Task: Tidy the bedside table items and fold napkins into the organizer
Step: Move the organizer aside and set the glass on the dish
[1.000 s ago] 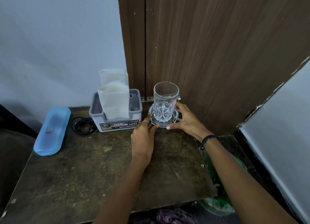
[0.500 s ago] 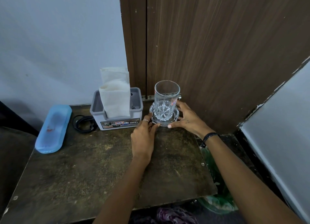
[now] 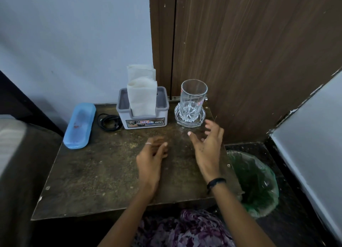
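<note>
A dark, scuffed wooden worktop stands in a corner between a pale wall and a brown wood panel. At the back, centre of the frame, a grey organizer holds folded white napkins standing upright, long axis vertical, rising well above its rim. Just right of it an empty cut-glass tumbler stands upright, mouth up, in a clear glass saucer. Left of the organizer lies a coiled black cable, then a blue oblong case lying flat, long axis running toward the back. The left hand and right hand hover over the worktop, each grip released, fingers loose, holding nothing. A green-lined bin sits at lower right.
</note>
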A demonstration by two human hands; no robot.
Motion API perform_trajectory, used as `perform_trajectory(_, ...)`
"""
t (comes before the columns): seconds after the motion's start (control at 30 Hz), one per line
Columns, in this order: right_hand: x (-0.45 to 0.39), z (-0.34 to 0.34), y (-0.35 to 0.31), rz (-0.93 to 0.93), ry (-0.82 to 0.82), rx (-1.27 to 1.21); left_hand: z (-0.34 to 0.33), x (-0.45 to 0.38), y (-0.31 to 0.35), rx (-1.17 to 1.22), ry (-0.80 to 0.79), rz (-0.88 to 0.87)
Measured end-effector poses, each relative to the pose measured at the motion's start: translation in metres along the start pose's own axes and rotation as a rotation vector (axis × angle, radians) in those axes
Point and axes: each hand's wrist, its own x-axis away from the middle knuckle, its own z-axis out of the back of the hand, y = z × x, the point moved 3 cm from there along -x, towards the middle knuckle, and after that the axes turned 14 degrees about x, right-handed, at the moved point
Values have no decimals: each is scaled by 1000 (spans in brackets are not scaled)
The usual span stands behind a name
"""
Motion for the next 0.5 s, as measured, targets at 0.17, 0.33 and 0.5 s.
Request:
perform_trajectory(0.17,18,-26,-32,115,-103,-39,54,-13,14,-32,323,-36)
perform_trajectory(0.33,2,-62,-48,36,-357,-64,65,-51,14,-108,187,-2)
perform_trajectory(0.5,-11,-82,-48,7,-367,-90,60,-72,12,-106,134,-50)
